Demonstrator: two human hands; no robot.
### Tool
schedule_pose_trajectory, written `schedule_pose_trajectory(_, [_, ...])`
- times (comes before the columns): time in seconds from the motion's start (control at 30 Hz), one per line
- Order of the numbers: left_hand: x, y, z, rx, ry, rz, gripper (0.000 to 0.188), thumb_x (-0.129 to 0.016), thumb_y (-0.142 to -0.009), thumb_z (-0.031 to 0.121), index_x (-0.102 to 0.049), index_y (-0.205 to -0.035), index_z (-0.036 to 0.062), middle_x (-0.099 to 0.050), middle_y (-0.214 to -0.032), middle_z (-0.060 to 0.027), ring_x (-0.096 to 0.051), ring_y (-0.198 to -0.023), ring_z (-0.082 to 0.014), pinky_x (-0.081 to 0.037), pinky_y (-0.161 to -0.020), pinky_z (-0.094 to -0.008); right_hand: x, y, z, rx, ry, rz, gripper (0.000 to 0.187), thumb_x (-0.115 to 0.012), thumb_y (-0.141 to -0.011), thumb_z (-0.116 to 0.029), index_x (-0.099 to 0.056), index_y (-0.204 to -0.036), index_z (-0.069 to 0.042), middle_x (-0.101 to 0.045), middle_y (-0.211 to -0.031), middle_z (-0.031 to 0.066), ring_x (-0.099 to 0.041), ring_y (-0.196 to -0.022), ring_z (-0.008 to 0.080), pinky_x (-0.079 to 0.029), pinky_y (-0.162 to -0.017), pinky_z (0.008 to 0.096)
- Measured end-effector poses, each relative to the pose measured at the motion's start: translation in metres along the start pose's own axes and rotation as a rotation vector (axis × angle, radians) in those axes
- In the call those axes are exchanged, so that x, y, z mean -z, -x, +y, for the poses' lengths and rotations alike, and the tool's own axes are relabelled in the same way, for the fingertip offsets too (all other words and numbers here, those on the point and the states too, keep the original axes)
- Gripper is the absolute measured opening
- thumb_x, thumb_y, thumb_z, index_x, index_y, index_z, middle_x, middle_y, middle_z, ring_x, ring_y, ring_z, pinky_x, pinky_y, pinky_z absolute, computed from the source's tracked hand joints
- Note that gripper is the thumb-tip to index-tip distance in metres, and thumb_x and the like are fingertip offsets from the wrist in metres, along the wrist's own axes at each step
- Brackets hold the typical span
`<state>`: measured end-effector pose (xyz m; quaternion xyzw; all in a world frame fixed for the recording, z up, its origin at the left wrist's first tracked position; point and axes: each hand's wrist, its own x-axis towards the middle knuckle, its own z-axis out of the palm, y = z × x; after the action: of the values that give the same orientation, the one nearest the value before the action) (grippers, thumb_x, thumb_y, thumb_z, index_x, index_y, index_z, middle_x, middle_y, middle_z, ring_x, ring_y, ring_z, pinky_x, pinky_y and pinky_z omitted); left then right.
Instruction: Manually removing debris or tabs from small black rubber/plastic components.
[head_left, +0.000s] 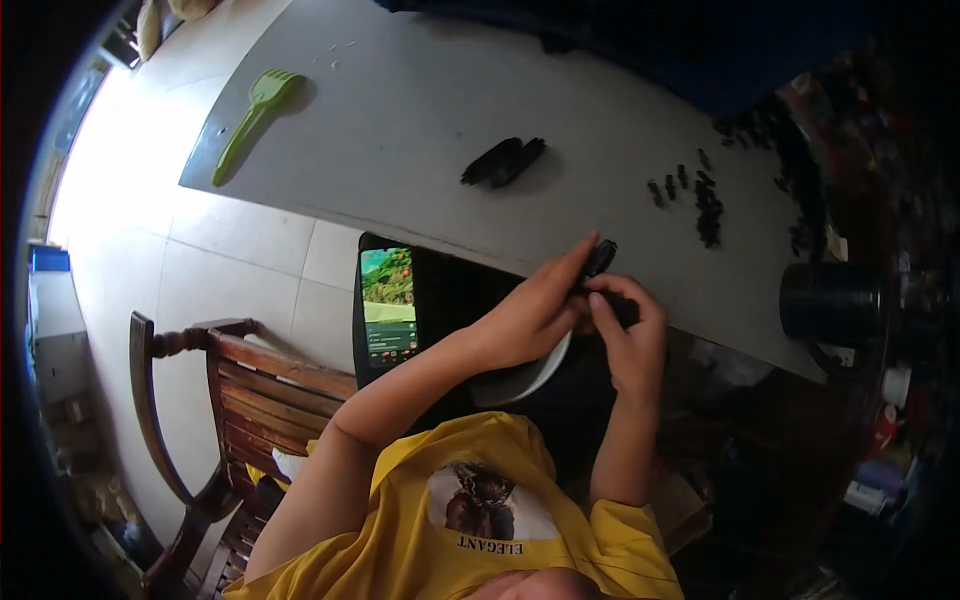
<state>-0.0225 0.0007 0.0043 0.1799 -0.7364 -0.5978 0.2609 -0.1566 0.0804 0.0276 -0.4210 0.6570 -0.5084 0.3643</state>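
Note:
Both hands meet at the near edge of the table. My left hand [530, 315] and my right hand [632, 335] are closed around a small glossy black piece [601, 258], which sticks up between the fingers. Its kind cannot be made out, and the fingers hide its lower part. Below the hands, partly covered by my left hand, shows the white rim of a bowl [548, 372]. On the tabletop beyond lies a small pile of long black pieces [503, 162]. Farther right, several small dark pieces [708, 210] lie in short rows.
The grey table [400, 130] bears a green slotted plastic tool [255, 115] at its far left corner. A lit phone [389, 300] stands near the table's front edge. At right is a black cylindrical container [830, 305]. A wooden chair [270, 385] stands to my left.

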Motion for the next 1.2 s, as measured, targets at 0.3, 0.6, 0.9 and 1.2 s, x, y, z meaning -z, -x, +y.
schedule_pose_trajectory(0.3, [0.004,0.017,-0.002,0.004,0.159,-0.059,0.063,-0.044,-0.082,0.000,-0.018,-0.140,0.0032,-0.055,-0.106,-0.0221,-0.055,-0.098,-0.0346,-0.040,-0.088,-0.0368,-0.003,0.000,0.014,-0.247,-0.448,-0.097,0.019,-0.071,-0.074,-0.008,-0.058,-0.086,-0.002,-0.057,-0.078,0.0014,-0.051,-0.061,0.0089,-0.039,-0.054,0.0209])
schedule_pose_trajectory(0.6, [0.043,0.022,-0.001,-0.106,-0.508,-0.005,0.040,-0.062,-0.074,0.010,-0.055,-0.113,0.0051,-0.055,-0.086,-0.0130,-0.055,-0.083,-0.0300,-0.044,-0.075,-0.0386,-0.017,0.020,0.049,-0.084,-0.043,-0.175,0.030,-0.063,-0.080,-0.004,-0.054,-0.108,0.002,-0.060,-0.099,0.0095,-0.059,-0.087,0.0148,-0.047,-0.081,0.0275])
schedule_pose_trajectory(0.9, [0.065,-0.075,-0.029,-0.147,-1.321,0.506,0.026,-0.061,-0.068,0.012,-0.057,-0.093,0.0058,-0.048,-0.089,-0.0069,-0.048,-0.088,-0.0230,-0.040,-0.073,-0.0338,0.053,-0.109,0.046,0.181,0.612,0.413,0.013,-0.059,-0.082,-0.006,-0.060,-0.094,-0.002,-0.058,-0.076,0.0038,-0.054,-0.064,0.0100,-0.042,-0.057,0.0227])
schedule_pose_trajectory(1.2, [0.050,-0.056,-0.020,-0.253,-1.134,0.379,0.024,-0.064,-0.067,0.011,-0.057,-0.089,0.0051,-0.056,-0.089,-0.0090,-0.053,-0.088,-0.0234,-0.041,-0.078,-0.0349,0.053,-0.097,0.051,0.321,0.554,0.235,0.015,-0.059,-0.079,-0.005,-0.061,-0.094,-0.005,-0.055,-0.072,0.0029,-0.048,-0.061,0.0104,-0.040,-0.057,0.0216])
